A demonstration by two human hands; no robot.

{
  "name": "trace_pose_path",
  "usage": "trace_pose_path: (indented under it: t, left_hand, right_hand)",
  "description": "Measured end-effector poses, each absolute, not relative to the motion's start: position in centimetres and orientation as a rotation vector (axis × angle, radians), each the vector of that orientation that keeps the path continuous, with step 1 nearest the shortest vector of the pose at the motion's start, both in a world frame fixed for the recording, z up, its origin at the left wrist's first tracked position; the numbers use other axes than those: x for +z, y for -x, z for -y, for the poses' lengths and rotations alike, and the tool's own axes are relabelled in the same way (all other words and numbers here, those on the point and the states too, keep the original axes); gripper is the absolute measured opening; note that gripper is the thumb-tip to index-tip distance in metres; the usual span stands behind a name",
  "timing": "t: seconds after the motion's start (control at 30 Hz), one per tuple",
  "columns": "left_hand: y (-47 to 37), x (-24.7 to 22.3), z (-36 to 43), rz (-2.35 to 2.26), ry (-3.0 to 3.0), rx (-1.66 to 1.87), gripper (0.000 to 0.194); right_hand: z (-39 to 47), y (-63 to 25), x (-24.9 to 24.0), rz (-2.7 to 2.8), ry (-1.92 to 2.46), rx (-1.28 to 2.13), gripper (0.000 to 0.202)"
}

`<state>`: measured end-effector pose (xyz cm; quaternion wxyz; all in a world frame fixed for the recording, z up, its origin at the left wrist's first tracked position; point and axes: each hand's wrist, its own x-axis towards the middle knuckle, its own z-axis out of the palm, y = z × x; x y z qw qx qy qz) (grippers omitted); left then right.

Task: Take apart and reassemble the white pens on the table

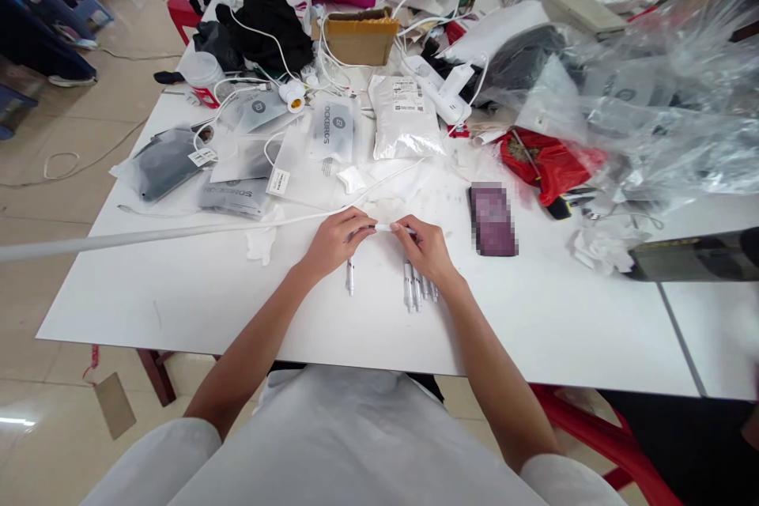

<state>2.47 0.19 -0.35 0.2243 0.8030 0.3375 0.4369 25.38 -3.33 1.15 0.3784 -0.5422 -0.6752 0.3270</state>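
Observation:
Between both hands a slim white pen (pixel 383 228) is held level above the table (pixel 249 324). My left hand (pixel 339 241) pinches its left end, and my right hand (pixel 428 249) grips its right end with thumb and fingers. One more pen (pixel 350 278), white and silvery, lies on the table just below my left hand. Several similar pens (pixel 413 290) lie side by side under and beside my right hand, which partly covers them. Fine detail of the held pen is hidden by my fingers.
A phone (pixel 493 220) lies to the right. Farther back are bagged goods (pixel 335 130), a white parcel (pixel 406 118), a power strip (pixel 439 91), a red bag (pixel 551 166) and plastic wrap (pixel 664 111). A white cable (pixel 237 228) crosses in front of them.

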Motion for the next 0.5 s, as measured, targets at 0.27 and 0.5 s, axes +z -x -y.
trace_pose_path:
  t: [0.27,0.5]
  left_hand:
    - [-2.63,-0.46,-0.10,-0.918,-2.240,1.235,0.012]
    - [-2.79,-0.45,-0.02,-0.896,-2.254,1.242,0.012]
  right_hand:
    - [3.34,-25.20,1.16,1.720,1.352,0.777,0.036]
    - [3.34,-25.51,1.08,1.769,1.353,0.764,0.036]
